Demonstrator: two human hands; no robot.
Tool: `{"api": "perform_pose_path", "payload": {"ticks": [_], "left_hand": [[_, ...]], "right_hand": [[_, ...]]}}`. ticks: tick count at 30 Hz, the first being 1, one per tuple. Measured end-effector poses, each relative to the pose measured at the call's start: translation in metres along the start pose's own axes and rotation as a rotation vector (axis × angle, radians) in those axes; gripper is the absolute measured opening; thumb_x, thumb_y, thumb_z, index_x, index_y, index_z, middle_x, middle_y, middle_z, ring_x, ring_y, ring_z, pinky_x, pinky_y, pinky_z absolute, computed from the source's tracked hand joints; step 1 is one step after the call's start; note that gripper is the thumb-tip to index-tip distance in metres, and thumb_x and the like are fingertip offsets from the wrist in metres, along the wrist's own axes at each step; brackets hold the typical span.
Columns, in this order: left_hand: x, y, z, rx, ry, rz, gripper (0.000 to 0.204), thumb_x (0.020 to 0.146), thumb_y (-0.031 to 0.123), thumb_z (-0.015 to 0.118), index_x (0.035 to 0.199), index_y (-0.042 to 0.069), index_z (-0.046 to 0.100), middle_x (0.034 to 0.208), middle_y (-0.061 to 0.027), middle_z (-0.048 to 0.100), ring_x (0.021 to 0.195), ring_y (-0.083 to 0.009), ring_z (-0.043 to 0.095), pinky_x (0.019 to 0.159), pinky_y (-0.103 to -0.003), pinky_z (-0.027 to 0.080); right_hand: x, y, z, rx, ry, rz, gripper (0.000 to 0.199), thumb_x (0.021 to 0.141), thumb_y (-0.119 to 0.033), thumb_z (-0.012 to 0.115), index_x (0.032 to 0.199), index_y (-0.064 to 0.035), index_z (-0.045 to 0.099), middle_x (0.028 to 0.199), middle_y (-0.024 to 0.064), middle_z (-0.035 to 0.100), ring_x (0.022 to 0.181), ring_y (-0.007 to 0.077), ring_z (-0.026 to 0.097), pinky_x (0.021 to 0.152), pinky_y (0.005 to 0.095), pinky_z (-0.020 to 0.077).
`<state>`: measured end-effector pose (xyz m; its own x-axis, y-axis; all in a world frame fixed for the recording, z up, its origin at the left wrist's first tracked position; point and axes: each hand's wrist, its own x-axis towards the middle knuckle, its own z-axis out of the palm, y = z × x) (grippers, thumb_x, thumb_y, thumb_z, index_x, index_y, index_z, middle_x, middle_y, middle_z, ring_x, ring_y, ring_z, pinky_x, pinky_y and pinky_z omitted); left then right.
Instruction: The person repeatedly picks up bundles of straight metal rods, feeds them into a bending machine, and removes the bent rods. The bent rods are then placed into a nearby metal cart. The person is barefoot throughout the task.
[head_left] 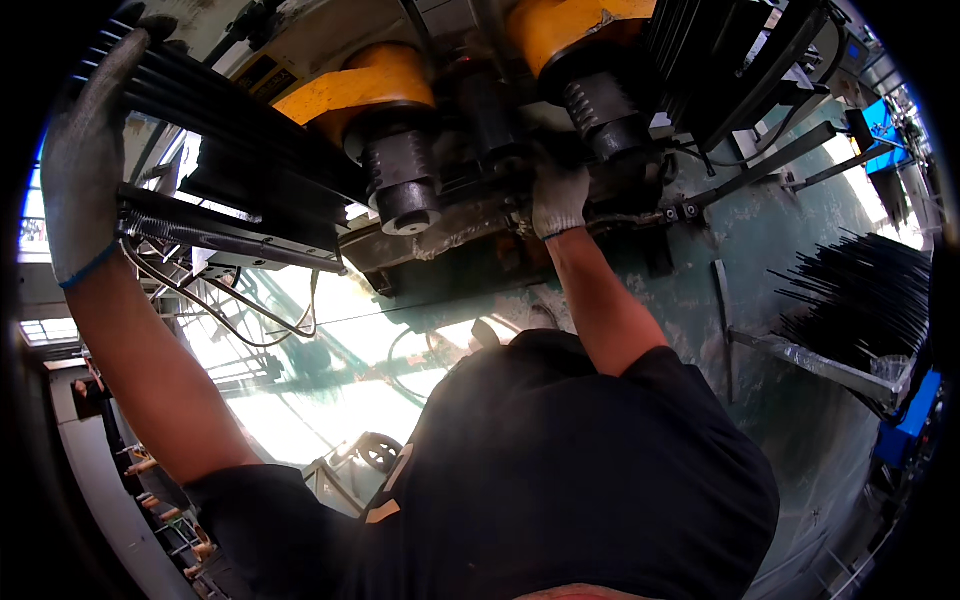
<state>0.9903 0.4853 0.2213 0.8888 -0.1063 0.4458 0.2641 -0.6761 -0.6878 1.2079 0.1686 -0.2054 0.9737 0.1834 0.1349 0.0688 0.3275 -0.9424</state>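
My left hand (85, 180), in a grey-white work glove with a blue cuff edge, is raised at the far left. Its fingers stretch upward along the ends of several long black rods (190, 90); whether it touches them is hard to tell. My right hand (562, 198), in a similar glove, reaches into the machine between two dark ribbed rollers. Shadow hides its fingers and anything they hold. The left roller (402, 170) sits under a yellow housing (370, 85); the right roller (605, 110) sits under another yellow housing (570, 30).
Below the rods, a black rail (230, 232) juts toward me, with loose cables (270, 340) hanging under it. At right, a rack (830, 365) carries a heap of thin black rods (860, 295). A metal arm (765, 170) extends from the machine's right side over the green floor (790, 230).
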Motion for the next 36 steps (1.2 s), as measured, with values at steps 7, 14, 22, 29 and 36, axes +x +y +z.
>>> {"api": "perform_pose_path", "payload": {"ticks": [7,14,22,29,36], "left_hand": [[-0.009,-0.001,-0.008,0.075,-0.047,-0.002,0.063,0.097,-0.004,0.056,0.148,0.030,0.043,0.130,-0.0007,0.066,0.107,-0.0233,0.071,0.086,-0.037,0.063],[-0.009,0.015,-0.023,0.050,-0.090,-0.078,0.052,0.095,-0.001,0.059,0.139,0.025,0.048,0.122,-0.0014,0.067,0.101,-0.0210,0.070,0.083,-0.035,0.062],[-0.002,0.048,-0.036,-0.218,-0.030,-0.221,0.040,0.094,0.001,0.063,0.129,0.019,0.054,0.112,-0.0021,0.068,0.094,-0.0183,0.069,0.079,-0.032,0.060],[-0.071,0.097,-0.136,-0.658,0.273,-0.642,0.030,0.092,0.003,0.066,0.119,0.014,0.059,0.104,-0.0027,0.068,0.089,-0.0159,0.068,0.076,-0.030,0.058],[-0.214,0.187,-0.266,-0.882,0.705,-1.068,0.021,0.091,0.005,0.069,0.110,0.009,0.063,0.095,-0.0034,0.069,0.083,-0.0136,0.068,0.072,-0.027,0.056]], "right_hand": [[-0.002,0.008,0.001,0.035,0.064,0.068,0.023,0.093,-0.005,0.068,0.114,0.0032,0.067,0.110,0.0090,0.071,0.098,0.0193,0.068,0.084,0.0330,0.0556],[-0.003,-0.006,-0.002,0.055,0.010,0.178,0.033,0.089,-0.007,0.075,0.118,0.0042,0.066,0.115,0.0111,0.072,0.103,0.0216,0.068,0.093,0.0352,0.0525],[0.002,0.001,0.000,0.162,0.097,0.274,0.036,0.090,-0.011,0.074,0.122,0.0026,0.064,0.119,0.0106,0.069,0.106,0.0210,0.067,0.094,0.0347,0.0523],[-0.032,-0.019,-0.018,0.195,-0.016,0.353,0.037,0.097,-0.012,0.064,0.131,0.0008,0.061,0.125,0.0087,0.066,0.110,0.0189,0.064,0.098,0.0324,0.0500],[-0.150,-0.126,-0.065,0.291,-0.212,0.350,0.028,0.101,-0.015,0.062,0.116,0.0065,0.069,0.115,0.0106,0.070,0.103,0.0214,0.069,0.092,0.0356,0.0568]]}}
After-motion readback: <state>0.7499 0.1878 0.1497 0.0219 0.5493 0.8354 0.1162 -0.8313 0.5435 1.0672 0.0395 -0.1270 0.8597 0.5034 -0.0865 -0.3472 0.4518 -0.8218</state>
